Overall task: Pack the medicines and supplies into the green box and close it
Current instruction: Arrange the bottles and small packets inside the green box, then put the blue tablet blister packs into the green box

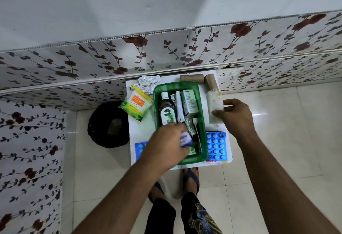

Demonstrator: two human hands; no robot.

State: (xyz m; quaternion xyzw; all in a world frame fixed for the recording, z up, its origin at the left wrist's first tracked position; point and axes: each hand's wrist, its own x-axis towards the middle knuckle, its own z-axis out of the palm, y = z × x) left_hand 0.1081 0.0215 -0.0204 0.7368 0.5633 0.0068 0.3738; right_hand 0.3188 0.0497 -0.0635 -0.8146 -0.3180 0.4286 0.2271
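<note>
Left hand (166, 141) pinched a small blue-white packet (185, 140) over the near end of the green box (201, 122), which sat open on the white table (137, 128). Right hand (236, 116) gripped a white gauze roll (214, 107) just beside the box.

Both hands reach forward, left (166, 141) curled shut, right (235, 117) pinching.

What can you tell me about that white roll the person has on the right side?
The white gauze roll looks like soft, slightly fuzzy cloth wound into a cylinder, a little yellowed at its far end. It lies on the white table just right of the green box, outside it. The right hand has its grip on the near end, fingers and thumb pinching it.
</note>
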